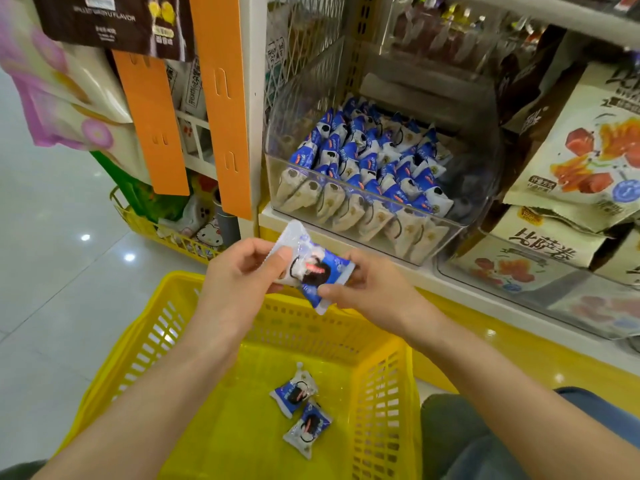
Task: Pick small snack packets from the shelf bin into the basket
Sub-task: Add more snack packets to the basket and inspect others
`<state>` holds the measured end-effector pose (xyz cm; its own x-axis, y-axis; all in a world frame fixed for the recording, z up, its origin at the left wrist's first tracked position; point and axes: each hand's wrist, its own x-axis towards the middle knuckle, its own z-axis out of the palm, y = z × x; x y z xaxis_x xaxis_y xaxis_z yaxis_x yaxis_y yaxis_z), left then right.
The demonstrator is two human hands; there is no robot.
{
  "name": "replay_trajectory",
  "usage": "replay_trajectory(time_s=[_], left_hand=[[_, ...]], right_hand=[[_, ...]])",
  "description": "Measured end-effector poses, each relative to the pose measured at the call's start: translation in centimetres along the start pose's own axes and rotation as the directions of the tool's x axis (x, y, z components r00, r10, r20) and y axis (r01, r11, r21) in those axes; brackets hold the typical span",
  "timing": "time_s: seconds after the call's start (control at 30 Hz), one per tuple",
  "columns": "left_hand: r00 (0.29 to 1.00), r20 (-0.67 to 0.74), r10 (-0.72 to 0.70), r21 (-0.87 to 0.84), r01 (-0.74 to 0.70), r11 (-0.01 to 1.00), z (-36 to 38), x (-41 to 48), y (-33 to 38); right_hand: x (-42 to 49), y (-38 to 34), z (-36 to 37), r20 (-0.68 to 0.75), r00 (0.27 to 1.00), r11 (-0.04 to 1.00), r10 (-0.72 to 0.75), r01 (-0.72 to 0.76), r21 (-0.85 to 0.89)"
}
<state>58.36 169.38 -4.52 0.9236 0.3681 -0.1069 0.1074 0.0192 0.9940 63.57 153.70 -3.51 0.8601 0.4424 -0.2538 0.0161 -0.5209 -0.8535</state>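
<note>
Yellow plastic is filling the lower half of the head view: the basket (381,393) is sitting on the pale tiled floor (52,254) just in front of the shelf (450,282). 2 loose packets (294,391) are lying on its bottom near the right wall, touching end to end.

Above the basket's far rim, both hands are holding 1 blue-and-white held packet (311,271), tilted, clear of the bin. The left hand (242,271) is pinching its upper white end, with the thumb on top and the fingers curled behind. The right hand (367,289) is pinching the lower blue end between thumb and curled fingers.

Behind them, the clear bin (478,188) is standing on the shelf, packed with rows of binned packets (374,157) of the same kind.

Large beige bags (581,157) are leaning just to the right of the bin. Orange strips (221,98) are hanging to its left. A denim knee (485,438) is showing beside the basket at lower right.
</note>
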Motion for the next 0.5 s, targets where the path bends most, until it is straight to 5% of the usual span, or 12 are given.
replay_trajectory(time_s=[0.1,0.23,0.5], left_hand=[[0.996,0.043,0.073,0.142,-0.078,0.987,-0.2,0.1,-0.5],[0.973,0.14,0.185,0.383,-0.225,0.896,0.1,-0.1,-1.1],[0.967,0.158,0.202,0.37,-0.247,0.895,0.3,-0.7,-0.8]], right_hand=[[-0.3,0.5,1.0,0.022,0.999,0.987,-0.044,0.047,-0.154],[-0.6,0.0,1.8,-0.096,0.971,0.974,-0.218,0.223,0.039],[-0.8,-0.2,1.5,-0.143,0.946,0.954,-0.291,0.299,0.033]])
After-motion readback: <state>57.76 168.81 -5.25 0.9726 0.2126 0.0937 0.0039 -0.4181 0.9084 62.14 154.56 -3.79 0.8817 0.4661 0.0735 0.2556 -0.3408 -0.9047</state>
